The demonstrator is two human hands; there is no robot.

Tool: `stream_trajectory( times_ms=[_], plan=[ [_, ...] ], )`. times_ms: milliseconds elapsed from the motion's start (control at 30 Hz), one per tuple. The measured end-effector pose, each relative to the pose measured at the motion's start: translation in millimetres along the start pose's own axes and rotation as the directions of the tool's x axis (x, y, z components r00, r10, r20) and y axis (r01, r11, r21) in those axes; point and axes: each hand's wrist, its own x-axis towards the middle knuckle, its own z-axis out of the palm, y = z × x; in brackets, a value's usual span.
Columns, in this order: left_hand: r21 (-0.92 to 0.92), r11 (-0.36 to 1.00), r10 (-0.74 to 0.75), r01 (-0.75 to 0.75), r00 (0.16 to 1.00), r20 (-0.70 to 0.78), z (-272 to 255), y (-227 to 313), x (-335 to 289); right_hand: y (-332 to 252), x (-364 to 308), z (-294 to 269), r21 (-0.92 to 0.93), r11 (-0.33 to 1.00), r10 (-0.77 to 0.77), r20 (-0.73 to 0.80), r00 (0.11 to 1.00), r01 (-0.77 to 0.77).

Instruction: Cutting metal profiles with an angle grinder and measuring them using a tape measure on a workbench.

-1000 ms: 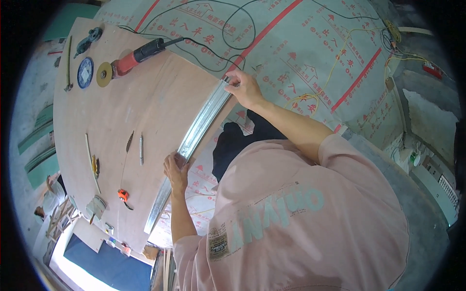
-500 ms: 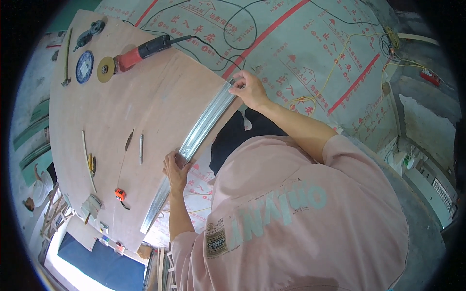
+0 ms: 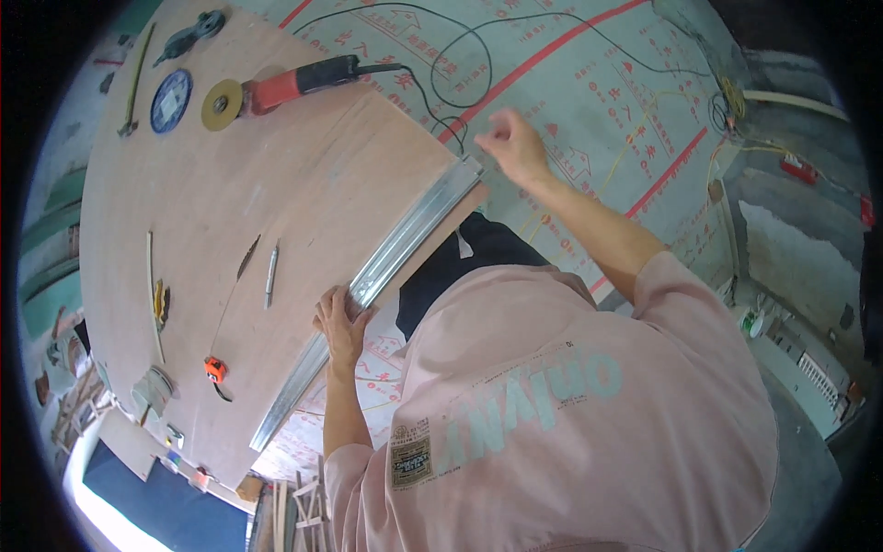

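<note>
A long silver metal channel (image 3: pixel 405 241) lies along the near edge of a big plywood sheet (image 3: pixel 276 184). My left hand (image 3: pixel 340 322) presses down on the channel near its middle. My right hand (image 3: pixel 510 143) hovers in the air past the channel's far end, fingers loosely curled, holding nothing that I can see. A red angle grinder (image 3: pixel 285 87) with a yellowish disc rests at the far side of the sheet, its black cable looping over the printed floor covering.
On the plywood lie a blue round disc (image 3: pixel 171 99), a pen (image 3: pixel 270 274), a thin saw blade (image 3: pixel 247 258), an orange tape measure (image 3: pixel 214 370) and a pale stick (image 3: pixel 153 294). Yellow and black cables (image 3: pixel 727 106) run across the floor at the right.
My right hand has let go of the channel's far end and lifted away to the right. The left hand stays on the channel.
</note>
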Motion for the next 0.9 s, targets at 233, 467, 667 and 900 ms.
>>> stream_trajectory(
  times_ms=[233,467,667,900],
  plan=[
    [-0.056,0.998,-0.011,0.011,1.0,0.002,-7,7,7,-111,109,53,-0.372,0.665,-0.624,0.201,0.755,0.648],
    [-0.112,0.989,-0.093,0.099,0.994,0.056,-15,12,10,-167,133,125,-0.704,0.281,-0.466,0.493,0.735,0.652],
    [-0.109,0.993,-0.043,0.049,0.998,0.056,-6,9,12,-189,166,161,-0.633,0.572,-0.24,0.479,0.844,0.522],
    [-0.115,0.993,-0.034,0.015,0.986,-0.164,-15,34,-3,-192,149,80,-0.62,0.451,-0.425,0.483,0.766,0.641]
  ],
)
